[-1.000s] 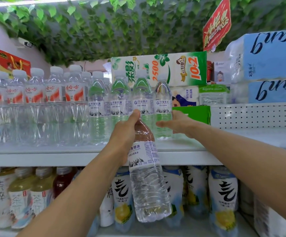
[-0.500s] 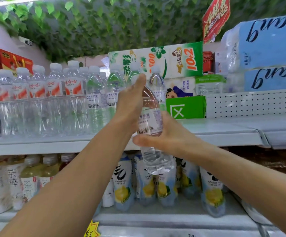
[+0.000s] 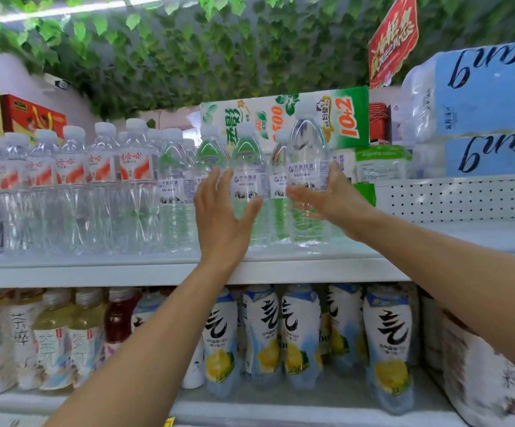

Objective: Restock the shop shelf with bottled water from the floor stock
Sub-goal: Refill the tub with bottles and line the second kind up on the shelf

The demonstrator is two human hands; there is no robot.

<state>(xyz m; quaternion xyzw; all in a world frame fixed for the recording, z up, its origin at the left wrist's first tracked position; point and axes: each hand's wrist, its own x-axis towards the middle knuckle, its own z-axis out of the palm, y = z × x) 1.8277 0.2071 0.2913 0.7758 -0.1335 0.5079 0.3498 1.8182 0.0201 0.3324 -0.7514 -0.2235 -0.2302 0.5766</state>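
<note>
Bottle (image 3: 307,167) went from mid-air to upright on the shelf (image 3: 157,272), right hand (image 3: 330,198) wrapped round its middle, left hand (image 3: 222,217) let go, fingers spread. Full, thin-walled, probably squishy: grip mid-body.

The bottle (image 3: 308,155) stands on the upper shelf (image 3: 126,272), rightmost in the water row (image 3: 173,186), tissue pack (image 3: 268,115) behind it; drinks (image 3: 299,334) line the lower shelf (image 3: 311,408).
</note>
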